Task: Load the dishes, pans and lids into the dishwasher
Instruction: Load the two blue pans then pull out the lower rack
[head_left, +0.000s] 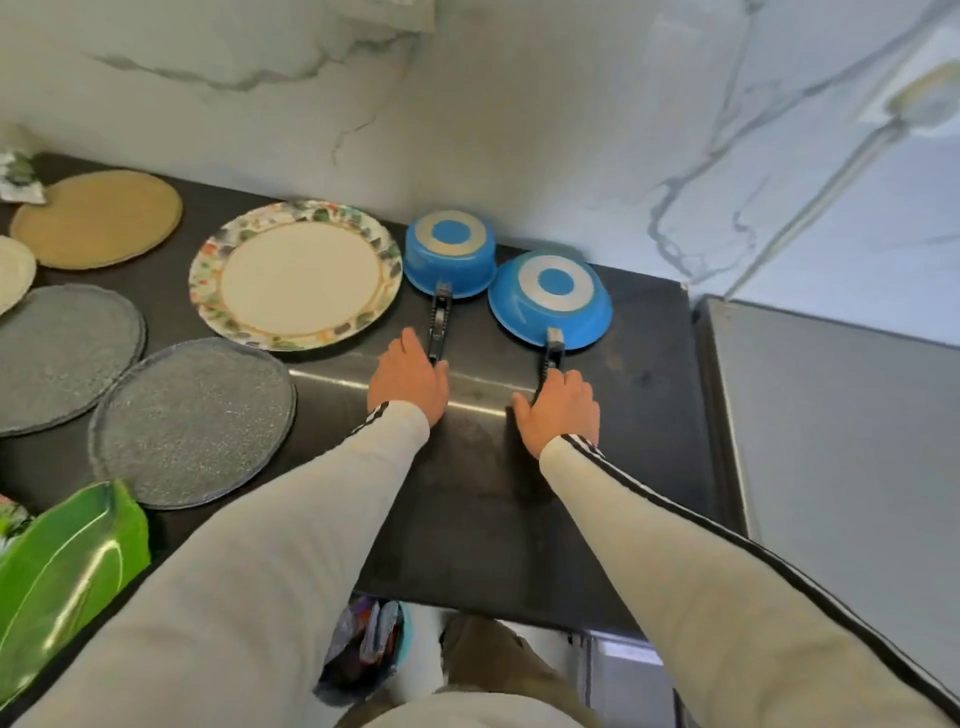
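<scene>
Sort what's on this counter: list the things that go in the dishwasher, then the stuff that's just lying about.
For the dishwasher:
blue saucepan, upside down
blue frying pan, upside down
floral plate
two grey plates
tan plate
cream plate, partly out of frame

Lying about:
green bag
packet in the far left corner
</scene>
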